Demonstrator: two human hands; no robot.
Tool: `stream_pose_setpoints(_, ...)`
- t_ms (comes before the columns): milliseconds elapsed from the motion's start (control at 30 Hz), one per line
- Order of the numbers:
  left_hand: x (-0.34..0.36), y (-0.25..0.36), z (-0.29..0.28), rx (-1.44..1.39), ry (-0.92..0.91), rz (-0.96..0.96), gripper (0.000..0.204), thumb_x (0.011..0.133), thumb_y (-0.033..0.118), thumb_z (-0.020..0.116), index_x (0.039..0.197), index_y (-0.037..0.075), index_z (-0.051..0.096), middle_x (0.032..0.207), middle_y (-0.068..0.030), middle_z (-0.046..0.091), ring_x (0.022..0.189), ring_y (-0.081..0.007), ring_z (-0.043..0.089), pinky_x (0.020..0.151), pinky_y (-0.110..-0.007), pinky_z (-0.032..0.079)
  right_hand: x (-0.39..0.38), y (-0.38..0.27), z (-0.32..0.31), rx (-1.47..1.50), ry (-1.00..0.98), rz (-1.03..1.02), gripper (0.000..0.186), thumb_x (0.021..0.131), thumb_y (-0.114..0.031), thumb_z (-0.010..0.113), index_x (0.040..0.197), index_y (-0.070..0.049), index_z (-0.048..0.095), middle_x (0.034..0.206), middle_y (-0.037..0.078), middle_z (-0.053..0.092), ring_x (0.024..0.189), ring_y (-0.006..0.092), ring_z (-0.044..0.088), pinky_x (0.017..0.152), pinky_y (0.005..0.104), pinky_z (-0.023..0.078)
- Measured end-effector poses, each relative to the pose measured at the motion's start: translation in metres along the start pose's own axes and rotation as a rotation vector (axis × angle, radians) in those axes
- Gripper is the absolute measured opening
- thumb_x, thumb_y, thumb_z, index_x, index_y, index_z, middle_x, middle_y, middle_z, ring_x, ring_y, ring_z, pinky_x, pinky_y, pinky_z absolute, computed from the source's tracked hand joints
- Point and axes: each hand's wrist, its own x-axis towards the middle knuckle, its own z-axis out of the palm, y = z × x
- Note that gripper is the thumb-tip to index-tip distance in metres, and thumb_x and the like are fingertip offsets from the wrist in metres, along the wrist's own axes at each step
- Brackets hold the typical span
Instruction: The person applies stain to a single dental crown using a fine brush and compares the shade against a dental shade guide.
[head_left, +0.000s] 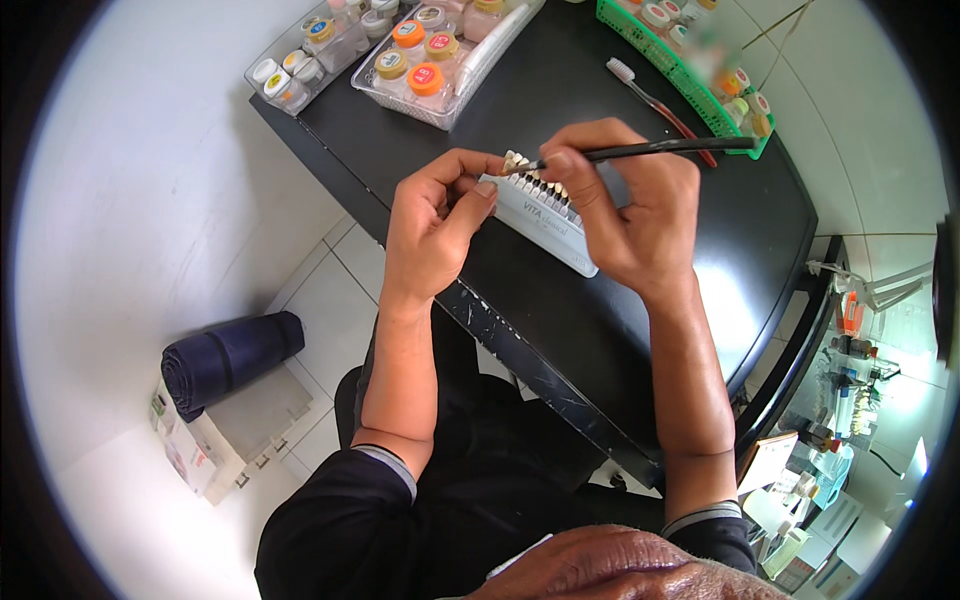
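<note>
My left hand [435, 225] is pinched on a small tooth-coloured piece [505, 168] at the middle of the black table [720, 260]. My right hand [635, 210] grips a long, dark-handled fine brush [700, 145], its tip at or very near that piece. Under and between my hands lies a pale grey shade guide [530, 225] with a row of tooth-shaped tabs, partly hidden by my right hand. A red and white toothbrush [672, 118] lies behind my right hand.
Clear trays [455, 100] of lidded jars stand at the back left, a green basket [680, 75] of jars at the back right. A cluttered side workstation [850, 400] is at right. A dark blue roll [230, 360] lies low at left, near the white wall [120, 200].
</note>
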Motion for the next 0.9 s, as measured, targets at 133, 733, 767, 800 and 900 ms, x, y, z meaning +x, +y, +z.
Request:
stream_pose_setpoints(133, 0.0, -0.001, 0.002, -0.013, 0.014, -0.012, 0.022, 0.102, 0.001, 0.066, 0.12, -0.007, 0.077, 0.081, 0.0016, 0.065, 0.073, -0.0027, 0.052, 0.068, -0.022, 0.04, -0.001, 0.005, 0.002, -0.058, 0.062, 0.059, 0.008, 0.1, -0.007, 0.081, 0.099, 0.001, 0.078, 0.086, 0.013, 0.078, 0.071, 0.0268, 0.076, 0.065, 0.036, 0.058)
stream_pose_setpoints(733, 0.0, 0.002, -0.001, 0.061, -0.004, -0.007, 0.021, 0.1, 0.001, 0.067, 0.116, -0.006, 0.078, 0.078, 0.0024, 0.064, 0.073, -0.0034, 0.052, 0.069, -0.023, 0.042, -0.002, 0.003, 0.003, 0.011, 0.011, 0.077, 0.008, 0.1, -0.007, 0.082, 0.1, 0.0, 0.078, 0.081, 0.013, 0.076, 0.068, 0.0273, 0.074, 0.063, 0.0342, 0.056)
stream_pose_setpoints(767, 0.0, 0.002, 0.0, 0.061, -0.005, -0.006, 0.021, 0.1, 0.001, 0.067, 0.116, -0.006, 0.078, 0.078, 0.0024, 0.064, 0.073, -0.0034, 0.052, 0.069, -0.023, 0.042, -0.002, 0.007, 0.005, 0.003, 0.036, 0.093, 0.008, 0.1, -0.008, 0.082, 0.101, 0.0, 0.078, 0.08, 0.013, 0.076, 0.067, 0.0271, 0.074, 0.063, 0.0344, 0.056)
stream_pose_setpoints(800, 0.0, 0.002, 0.001, 0.057, 0.01, -0.002, 0.02, 0.1, 0.0, 0.067, 0.116, -0.006, 0.078, 0.077, 0.0029, 0.064, 0.072, -0.0033, 0.052, 0.069, -0.024, 0.041, -0.003, 0.008, 0.006, -0.005, 0.061, 0.108, 0.009, 0.1, -0.008, 0.082, 0.101, 0.0, 0.078, 0.08, 0.013, 0.076, 0.067, 0.027, 0.073, 0.063, 0.0346, 0.056)
stream_pose_setpoints(900, 0.0, 0.0, -0.001, 0.051, 0.013, 0.0, 0.02, 0.1, 0.0, 0.067, 0.116, -0.006, 0.078, 0.076, 0.0035, 0.063, 0.071, -0.003, 0.05, 0.067, -0.024, 0.04, 0.0, 0.003, 0.003, -0.013, 0.058, 0.064, 0.01, 0.1, -0.009, 0.082, 0.1, 0.0, 0.078, 0.08, 0.013, 0.076, 0.066, 0.0266, 0.073, 0.063, 0.035, 0.056)
